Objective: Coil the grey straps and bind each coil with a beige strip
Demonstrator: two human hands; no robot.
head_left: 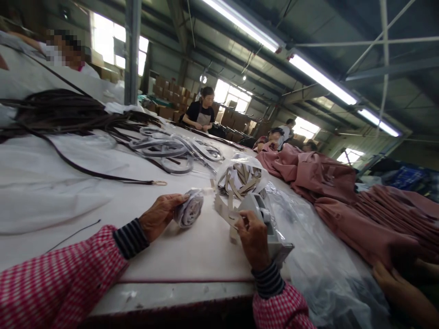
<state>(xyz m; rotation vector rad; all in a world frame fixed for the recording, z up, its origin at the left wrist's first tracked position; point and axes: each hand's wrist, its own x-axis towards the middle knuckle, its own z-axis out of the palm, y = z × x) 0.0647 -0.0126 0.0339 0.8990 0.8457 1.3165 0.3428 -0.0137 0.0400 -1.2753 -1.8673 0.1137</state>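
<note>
My left hand is closed on the edge of a rolled-up coil, greyish and glossy as if wrapped in clear film. The coil is held just above the white table top. Fingers bent together, my right hand pinches a beige strip in front of a grey tape dispenser. The hand hides part of the dispenser. Just behind it, a clear plastic bag holds several beige and white strips.
Grey coiled straps and a heap of dark brown straps lie on the table. Pink fabric pieces are piled at right above plastic sheeting. Another person's hand touches the pink pile. Several co-workers are farther back.
</note>
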